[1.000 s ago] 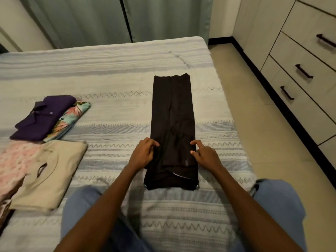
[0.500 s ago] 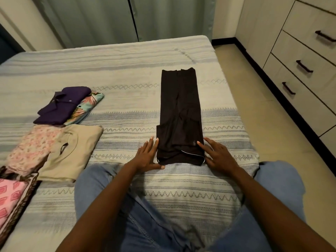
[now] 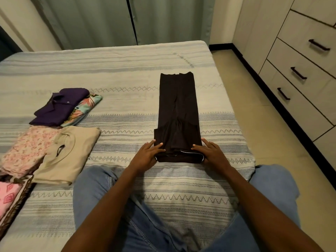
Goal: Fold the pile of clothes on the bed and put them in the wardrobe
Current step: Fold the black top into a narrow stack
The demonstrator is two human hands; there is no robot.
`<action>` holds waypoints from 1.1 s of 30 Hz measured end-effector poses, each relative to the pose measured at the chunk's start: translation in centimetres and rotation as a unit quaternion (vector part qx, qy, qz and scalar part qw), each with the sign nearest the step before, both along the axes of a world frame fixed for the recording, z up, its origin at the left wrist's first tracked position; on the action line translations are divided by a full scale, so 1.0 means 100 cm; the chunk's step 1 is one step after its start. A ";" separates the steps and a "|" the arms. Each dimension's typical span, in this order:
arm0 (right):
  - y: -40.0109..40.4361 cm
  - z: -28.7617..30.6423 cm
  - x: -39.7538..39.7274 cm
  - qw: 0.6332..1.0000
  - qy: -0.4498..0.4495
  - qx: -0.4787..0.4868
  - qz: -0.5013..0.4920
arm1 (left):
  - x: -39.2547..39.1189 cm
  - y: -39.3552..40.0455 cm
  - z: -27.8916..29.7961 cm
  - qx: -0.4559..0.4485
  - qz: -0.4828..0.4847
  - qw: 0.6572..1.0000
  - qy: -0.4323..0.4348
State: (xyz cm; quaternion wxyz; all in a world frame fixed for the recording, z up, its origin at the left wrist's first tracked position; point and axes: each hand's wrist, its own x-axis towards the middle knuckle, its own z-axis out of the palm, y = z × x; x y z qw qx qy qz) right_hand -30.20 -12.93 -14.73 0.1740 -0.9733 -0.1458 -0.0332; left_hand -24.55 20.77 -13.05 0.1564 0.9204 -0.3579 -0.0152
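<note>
A dark brown garment point(image 3: 178, 113), folded into a long narrow strip, lies lengthwise on the striped bed point(image 3: 127, 70). My left hand point(image 3: 145, 155) takes hold of its near left corner, thumb on top of the cloth and fingers at the edge. My right hand point(image 3: 211, 151) holds the near right corner, fingers over the cloth. To the left lie folded clothes: a purple shirt point(image 3: 58, 106) on a floral one point(image 3: 85, 108), a beige top point(image 3: 67, 153), a pink floral piece point(image 3: 25, 150) and a pink patterned one point(image 3: 9, 199).
A wardrobe unit with drawers and dark handles point(image 3: 298, 73) lines the right wall, across a strip of tiled floor point(image 3: 254, 106). Green curtains point(image 3: 127, 19) hang behind the bed. My knees in blue jeans point(image 3: 94, 190) rest on the bed's near edge.
Both hands slid down from the middle of the strip to its near end and now take hold of the two corners. The view shifted slightly.
</note>
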 end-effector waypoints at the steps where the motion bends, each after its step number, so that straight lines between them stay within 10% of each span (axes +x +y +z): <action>1: -0.003 0.004 -0.001 1.000 0.003 0.016 -0.016 | -0.003 -0.004 0.007 -0.022 0.012 1.000 0.013; 11: -0.024 0.044 -0.038 0.940 0.184 0.286 -0.018 | -0.052 -0.022 0.054 -0.188 0.064 0.945 0.261; 17: -0.008 0.048 -0.021 0.879 0.174 0.423 -0.134 | -0.041 -0.036 0.058 -0.330 0.241 0.805 0.431; 25: 0.014 0.032 0.050 0.844 0.185 0.425 -0.271 | 0.012 -0.061 0.039 -0.383 0.381 0.780 0.316; 33: 0.007 0.036 0.128 0.841 0.150 0.419 -0.307 | 0.085 -0.087 0.045 -0.455 0.317 0.754 0.352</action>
